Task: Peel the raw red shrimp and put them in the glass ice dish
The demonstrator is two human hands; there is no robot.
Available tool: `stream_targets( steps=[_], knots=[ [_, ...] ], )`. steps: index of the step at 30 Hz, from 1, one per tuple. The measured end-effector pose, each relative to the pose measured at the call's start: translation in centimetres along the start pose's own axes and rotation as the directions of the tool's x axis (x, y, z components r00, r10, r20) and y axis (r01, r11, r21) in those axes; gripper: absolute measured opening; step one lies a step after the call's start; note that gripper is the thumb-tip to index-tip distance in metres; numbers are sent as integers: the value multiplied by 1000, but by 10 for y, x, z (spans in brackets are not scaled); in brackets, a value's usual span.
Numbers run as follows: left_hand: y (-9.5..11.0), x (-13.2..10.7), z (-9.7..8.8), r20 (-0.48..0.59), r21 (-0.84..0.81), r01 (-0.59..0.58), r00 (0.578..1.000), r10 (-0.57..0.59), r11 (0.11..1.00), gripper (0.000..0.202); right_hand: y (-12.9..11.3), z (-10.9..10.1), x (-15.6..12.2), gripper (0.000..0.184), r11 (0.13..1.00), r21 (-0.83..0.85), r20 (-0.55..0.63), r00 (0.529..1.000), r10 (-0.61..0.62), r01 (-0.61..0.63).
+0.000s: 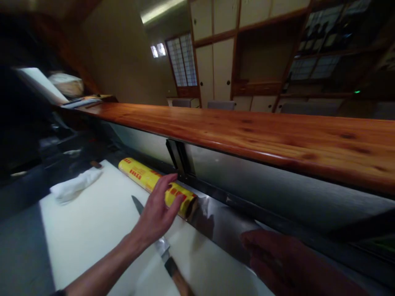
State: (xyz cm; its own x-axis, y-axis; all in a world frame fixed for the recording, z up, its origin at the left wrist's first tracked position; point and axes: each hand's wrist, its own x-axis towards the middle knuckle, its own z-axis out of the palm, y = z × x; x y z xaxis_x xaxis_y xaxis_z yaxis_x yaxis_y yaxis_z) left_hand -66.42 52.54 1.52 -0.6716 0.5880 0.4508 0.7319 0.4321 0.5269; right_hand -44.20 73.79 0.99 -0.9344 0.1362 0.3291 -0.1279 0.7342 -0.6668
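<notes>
A yellow roll with red print (138, 174), which looks like plastic wrap, lies along the far edge of the white cutting board (89, 222). My left hand (159, 207) is over its nearer half, thumb and fingers apart; whether it touches the roll is unclear. At lower right, dark and blurred, my right hand (277, 259) extends its fingers above the steel surface (228, 226), with nothing visible in them. Beneath my left wrist lies a kitchen knife (162, 248), blade pointing away, its handle toward the lower edge. My left forearm hides part of the blade.
A folded white cloth (77, 185) rests on the board's far left, beside a small brown wooden end (96, 164). Beyond the board runs a raised wooden counter (231, 127), with a dark bracket (180, 158) beneath it. Cupboards (212, 70) stand in the background.
</notes>
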Motion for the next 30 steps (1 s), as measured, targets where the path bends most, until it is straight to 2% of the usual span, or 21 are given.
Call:
stream_targets(
  steps=[1,3,4,6,9,11,13,15,16,17,20,22,23,25,27,29,30],
  knots=[
    [0,24,10,-49,-34,-63,997,61,997,53,-5,15,10,30,1000,-28,41,999,-6,7],
    [6,58,27,-189,-132,-72,981,46,989,63,-14,45,30,30,997,-66,51,998,35,-32],
    [10,67,34,-250,-202,-63,968,10,977,64,-19,60,40,29,994,-74,24,997,80,-78],
    [17,73,42,-280,-352,-58,959,-46,934,62,-28,83,59,27,983,-61,-12,985,171,-171],
    [21,67,45,-185,-555,-62,981,-50,829,62,-42,101,86,30,971,35,72,970,233,-236],
    [20,65,43,-111,-650,-41,993,-41,758,63,-50,105,101,31,961,81,139,958,251,-263],
    [16,66,40,-35,-708,-14,999,-16,706,62,-54,105,112,27,958,62,136,953,269,-280],
    [7,69,33,47,-729,-24,995,86,684,61,-56,107,120,23,968,6,88,965,248,-250],
    [0,71,28,92,-724,-62,978,185,688,60,-55,109,123,23,971,-34,58,970,237,-235],
    [-9,73,23,133,-708,-125,943,306,695,59,-54,111,127,24,970,-81,29,972,232,-229],
    [-47,83,2,184,-535,-433,778,600,725,51,-49,118,143,28,933,-294,-65,978,197,-208],
    [-75,95,-12,156,-246,-654,701,696,715,43,-45,119,156,34,866,-471,-93,986,141,-168],
    [-87,102,-18,149,-71,-731,665,732,679,38,-44,117,162,36,819,-552,-75,987,141,-159],
    [-105,117,-28,184,210,-811,581,793,546,34,-43,112,174,37,710,-680,-16,971,237,-185],
    [-116,129,-34,255,337,-841,515,818,424,33,-41,106,183,34,613,-758,25,930,366,-220],
    [-125,137,-39,312,370,-856,480,820,360,32,-36,100,184,36,556,-804,41,913,405,-210],
    [-131,140,-41,329,386,-853,482,812,350,31,-32,98,181,38,544,-816,40,921,387,-193]
  ],
)
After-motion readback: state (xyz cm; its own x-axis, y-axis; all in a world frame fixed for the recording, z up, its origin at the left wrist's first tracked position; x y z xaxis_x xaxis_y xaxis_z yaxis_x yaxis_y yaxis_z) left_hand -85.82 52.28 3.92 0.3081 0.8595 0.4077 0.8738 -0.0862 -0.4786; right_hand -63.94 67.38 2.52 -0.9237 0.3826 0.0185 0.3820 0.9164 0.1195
